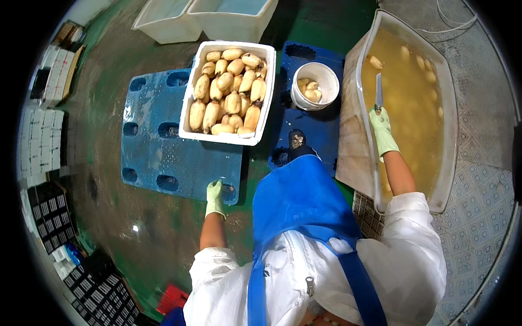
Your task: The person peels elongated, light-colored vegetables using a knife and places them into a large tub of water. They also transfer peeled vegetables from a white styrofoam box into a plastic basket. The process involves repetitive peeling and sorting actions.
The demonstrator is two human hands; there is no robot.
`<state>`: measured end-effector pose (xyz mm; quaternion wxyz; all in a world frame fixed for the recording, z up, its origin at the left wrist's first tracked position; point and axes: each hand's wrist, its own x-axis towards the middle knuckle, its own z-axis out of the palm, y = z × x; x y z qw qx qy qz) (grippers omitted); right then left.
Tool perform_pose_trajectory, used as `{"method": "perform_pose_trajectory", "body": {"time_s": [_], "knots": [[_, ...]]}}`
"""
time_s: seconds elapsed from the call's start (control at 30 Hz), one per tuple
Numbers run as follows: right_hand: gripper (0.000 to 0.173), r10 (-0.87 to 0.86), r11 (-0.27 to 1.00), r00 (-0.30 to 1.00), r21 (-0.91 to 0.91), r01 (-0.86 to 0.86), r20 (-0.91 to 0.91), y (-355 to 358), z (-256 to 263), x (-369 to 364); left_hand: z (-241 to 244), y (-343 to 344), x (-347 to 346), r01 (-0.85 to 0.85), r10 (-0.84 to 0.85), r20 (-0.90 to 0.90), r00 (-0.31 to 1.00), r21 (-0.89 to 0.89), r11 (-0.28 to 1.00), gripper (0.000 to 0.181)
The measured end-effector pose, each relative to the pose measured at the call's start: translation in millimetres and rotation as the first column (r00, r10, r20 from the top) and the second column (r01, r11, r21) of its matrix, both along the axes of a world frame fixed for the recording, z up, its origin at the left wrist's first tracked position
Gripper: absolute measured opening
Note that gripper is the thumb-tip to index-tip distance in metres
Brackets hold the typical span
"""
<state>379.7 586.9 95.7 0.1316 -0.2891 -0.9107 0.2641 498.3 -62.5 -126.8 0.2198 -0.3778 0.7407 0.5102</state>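
Note:
My right hand (382, 128), in a pale green glove, grips a knife (379, 91) with its blade pointing away from me. It is over the near-left side of a large plastic tub (452, 134) of murky yellowish water. One lotus root segment (375, 62) floats just beyond the knife tip, and several others show along the tub's far right side. My left hand (215, 196), gloved alike, hangs over the near right corner of a blue plastic pallet (159, 153). Its fingers look bent, and whether they hold anything is hidden.
A white foam box (186, 102) full of lotus root segments (224, 81) rests over the pallet's far right part. Right of it, a white bucket (299, 95) with several pieces stands on a second blue pallet (293, 122). Pale tubs (228, 24) stand beyond; stacked crates (51, 216) line the left.

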Motion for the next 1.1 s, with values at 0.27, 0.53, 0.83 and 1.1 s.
{"method": "perform_pose_trajectory", "body": {"time_s": [0.27,0.53,0.83,1.1], "knots": [[0.024,-0.136,0.980,0.986,-0.158,0.119,-0.097,7,-53,-50,-10,155,-145,0.130,-0.164,0.097,0.982,0.282,0.950,0.032],[0.029,-0.294,0.914,0.954,-0.273,0.299,0.059,-13,-27,-73,-106,369,-292,0.381,-0.428,0.041,0.903,0.383,0.842,0.040],[0.027,-0.286,0.886,0.957,-0.394,0.245,-0.046,-7,-39,-68,-65,433,-305,0.438,-0.473,-0.009,0.881,0.394,0.808,0.048],[0.030,-0.271,0.879,0.963,-0.410,0.244,-0.007,-14,-33,-65,-122,194,-212,0.272,-0.254,0.300,0.920,-0.020,0.962,0.041]]}}
